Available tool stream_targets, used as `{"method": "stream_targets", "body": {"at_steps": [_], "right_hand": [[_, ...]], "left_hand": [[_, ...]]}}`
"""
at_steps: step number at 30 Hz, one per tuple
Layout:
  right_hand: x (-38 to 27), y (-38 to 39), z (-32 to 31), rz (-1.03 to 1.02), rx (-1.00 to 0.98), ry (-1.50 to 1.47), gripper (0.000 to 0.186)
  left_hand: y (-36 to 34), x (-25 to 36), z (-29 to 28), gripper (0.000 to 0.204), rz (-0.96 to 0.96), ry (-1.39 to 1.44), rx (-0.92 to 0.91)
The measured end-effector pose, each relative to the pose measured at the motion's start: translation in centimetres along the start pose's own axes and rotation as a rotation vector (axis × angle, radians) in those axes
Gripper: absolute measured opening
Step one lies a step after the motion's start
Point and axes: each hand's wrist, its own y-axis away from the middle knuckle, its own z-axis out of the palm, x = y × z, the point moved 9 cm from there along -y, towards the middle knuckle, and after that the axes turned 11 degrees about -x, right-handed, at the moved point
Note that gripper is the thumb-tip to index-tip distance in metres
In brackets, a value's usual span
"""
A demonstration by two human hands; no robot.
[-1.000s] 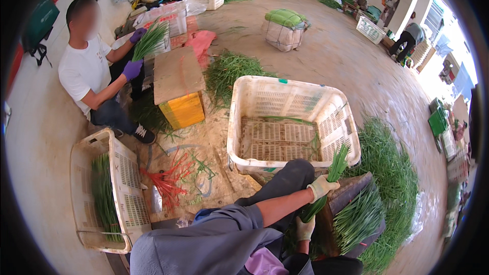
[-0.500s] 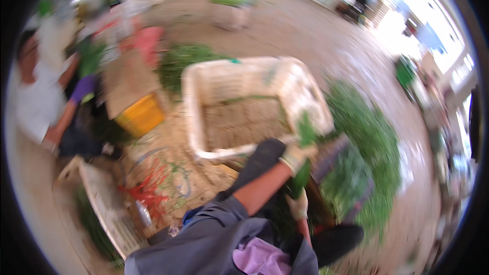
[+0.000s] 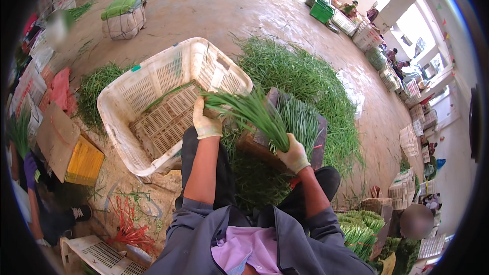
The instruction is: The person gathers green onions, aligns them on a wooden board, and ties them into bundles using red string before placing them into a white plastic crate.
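Observation:
A bunch of long green chives (image 3: 254, 113) slants over my lap, its leaf tips pointing left. My right hand (image 3: 294, 154), in a pale glove, is closed round its lower end. Beside the leaf tips is my left hand (image 3: 206, 120), gloved too, with its fingers drawn together; what they pinch, if anything, is hidden. More chives (image 3: 301, 122) lie lined up on a dark stand (image 3: 322, 142) just beyond my right hand. A large white slatted crate (image 3: 109, 117) stands tilted in view ahead of my left hand, with a few stray leaves inside.
Loose greens (image 3: 326, 102) are heaped on the floor to the right, others (image 3: 97, 94) left of the crate. At the left, a person's purple-gloved hand (image 3: 30, 170) is beside a cardboard box (image 3: 58, 132). Red ties (image 3: 130, 226) and another crate (image 3: 102, 257) lie near left.
My view has swung right, so the crate sits farther left. My left hand has moved from the middle of the chives to their tips, and the bunch now leans leftward, fanned out.

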Motion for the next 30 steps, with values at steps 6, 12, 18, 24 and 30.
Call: {"method": "stream_targets", "body": {"at_steps": [6,12,18,24,30], "right_hand": [[-3.9,-1.9,-5.1,-0.133,0.157,-0.056,0.046],[-6.9,-6.3,-2.4,-0.173,0.053,-0.316,0.049],[-6.8,-8.3,2.6,-0.236,-0.132,-0.349,0.029],[-0.2,-9.2,9.9,0.15,-0.562,-0.618,0.03],[0.6,-9.5,11.4,0.087,-0.602,-0.563,0.03]], "left_hand": [[-1.0,-0.1,-0.9,0.029,-0.003,0.096,-0.124],[2.3,-6.9,-2.4,0.025,-0.869,0.239,-0.763],[9.5,-9.9,-1.7,0.037,-0.78,-1.114,-0.495],[8.9,-10.4,-1.6,0.034,-1.093,-1.17,-0.481],[8.8,-11.4,-3.3,0.03,-1.029,-1.152,-0.495]]}}
